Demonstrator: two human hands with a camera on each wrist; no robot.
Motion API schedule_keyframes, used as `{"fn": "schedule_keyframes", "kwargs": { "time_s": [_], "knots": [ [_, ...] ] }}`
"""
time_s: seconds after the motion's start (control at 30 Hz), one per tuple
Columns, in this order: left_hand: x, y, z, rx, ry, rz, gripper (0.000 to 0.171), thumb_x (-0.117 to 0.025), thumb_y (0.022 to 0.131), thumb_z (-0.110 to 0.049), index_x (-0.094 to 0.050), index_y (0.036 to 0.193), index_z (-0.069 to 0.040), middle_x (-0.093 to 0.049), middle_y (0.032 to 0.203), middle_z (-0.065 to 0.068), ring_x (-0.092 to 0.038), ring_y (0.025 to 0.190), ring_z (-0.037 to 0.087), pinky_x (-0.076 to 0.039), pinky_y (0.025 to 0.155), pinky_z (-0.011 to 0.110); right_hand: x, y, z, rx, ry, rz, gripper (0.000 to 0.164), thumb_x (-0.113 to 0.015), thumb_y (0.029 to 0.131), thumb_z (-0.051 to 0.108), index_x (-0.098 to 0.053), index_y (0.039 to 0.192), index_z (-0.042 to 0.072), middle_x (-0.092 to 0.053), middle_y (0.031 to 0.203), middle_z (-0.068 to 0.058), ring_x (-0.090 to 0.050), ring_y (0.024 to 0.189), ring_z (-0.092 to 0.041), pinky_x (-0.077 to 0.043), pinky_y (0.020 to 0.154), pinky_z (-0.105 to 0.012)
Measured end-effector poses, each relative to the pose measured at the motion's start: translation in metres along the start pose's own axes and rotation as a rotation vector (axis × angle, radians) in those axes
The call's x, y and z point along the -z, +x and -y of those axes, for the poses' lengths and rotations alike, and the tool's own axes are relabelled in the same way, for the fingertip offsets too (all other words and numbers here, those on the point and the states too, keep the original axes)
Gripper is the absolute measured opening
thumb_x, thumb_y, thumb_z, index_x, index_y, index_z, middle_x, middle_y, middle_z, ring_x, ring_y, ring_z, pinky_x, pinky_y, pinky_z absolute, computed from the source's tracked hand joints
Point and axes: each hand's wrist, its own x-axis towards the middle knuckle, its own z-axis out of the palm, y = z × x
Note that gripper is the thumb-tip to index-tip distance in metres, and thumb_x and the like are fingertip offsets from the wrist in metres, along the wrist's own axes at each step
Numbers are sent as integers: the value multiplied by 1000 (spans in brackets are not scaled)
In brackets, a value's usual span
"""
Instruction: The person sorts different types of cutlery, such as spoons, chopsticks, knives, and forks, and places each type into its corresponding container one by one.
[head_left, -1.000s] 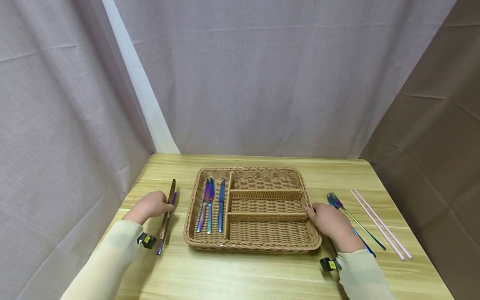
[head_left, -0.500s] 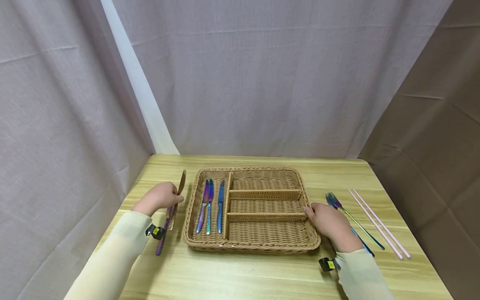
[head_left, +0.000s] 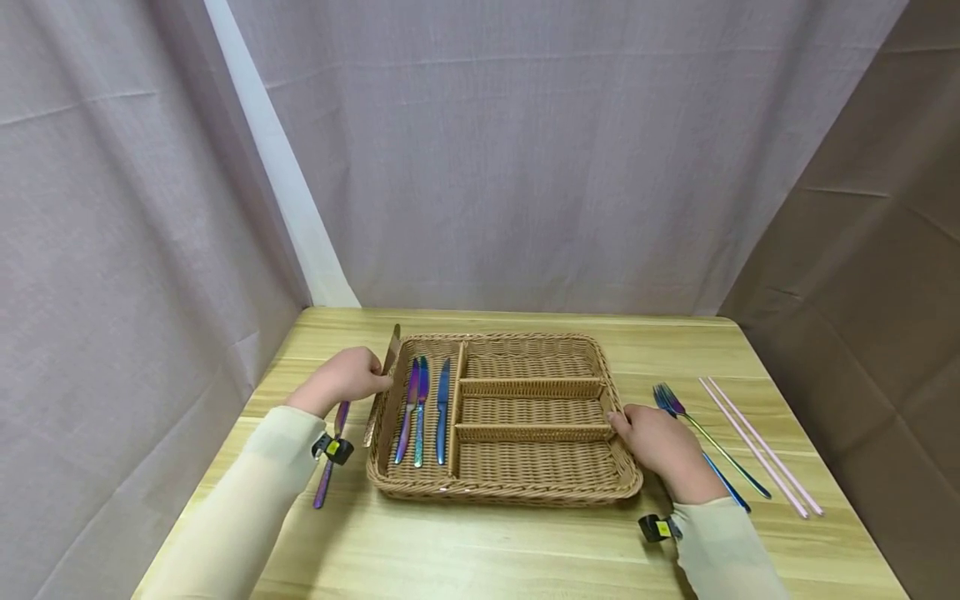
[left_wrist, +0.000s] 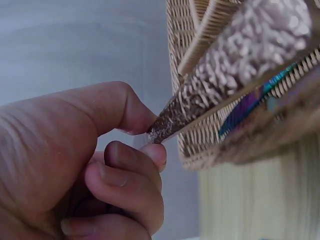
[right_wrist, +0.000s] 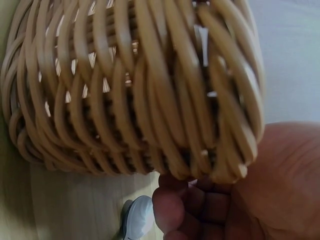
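My left hand (head_left: pixel 351 375) pinches a copper-brown table knife (head_left: pixel 391 352) between thumb and fingers, at the left rim of a wicker cutlery tray (head_left: pixel 517 493). The left wrist view shows the knife's rough patterned handle (left_wrist: pixel 220 75) up close, overlapping the tray. Three knives lie side by side in the tray's long left compartment: a purple knife (head_left: pixel 406 425), a multicoloured knife (head_left: pixel 420 425) and a blue knife (head_left: pixel 442 423). With its thumb over the edge, my right hand (head_left: pixel 660 440) grips the tray's right rim; its other fingers curl below the weave in the right wrist view.
Another purple knife (head_left: pixel 324 483) lies on the wooden table (head_left: pixel 465 554), partly hidden under my left wrist. Right of the tray lie two forks (head_left: pixel 712 442) and a pair of pink chopsticks (head_left: pixel 757 446). Grey curtains (head_left: pixel 525 183) surround the table's back and sides.
My left hand has carried the copper-brown knife right and away from me, from beside the purple knife to the tray's left rim. My right hand and the tray have stayed put.
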Motion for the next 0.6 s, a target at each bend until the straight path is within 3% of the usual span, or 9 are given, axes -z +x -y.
{"fn": "schedule_keyframes", "kwargs": {
  "time_s": [0.3,0.6],
  "knots": [
    [-7,14,-14,-26,16,9,52,-70,98,-23,-37,58,-22,-29,54,-10,-24,52,8,-26,53,26,0,-1,2,1,7,-2,39,-52,116,36,-72,106,4,-76,107,-23,-73,98,-50,-56,77,-65],
    [-22,30,-30,-15,19,92,52,-73,98,-22,-44,54,-22,-31,49,-11,-24,48,7,-23,48,25,1,-1,0,-3,5,3,40,-52,116,36,-72,109,3,-76,109,-25,-73,99,-51,-56,78,-66]
  ]
}}
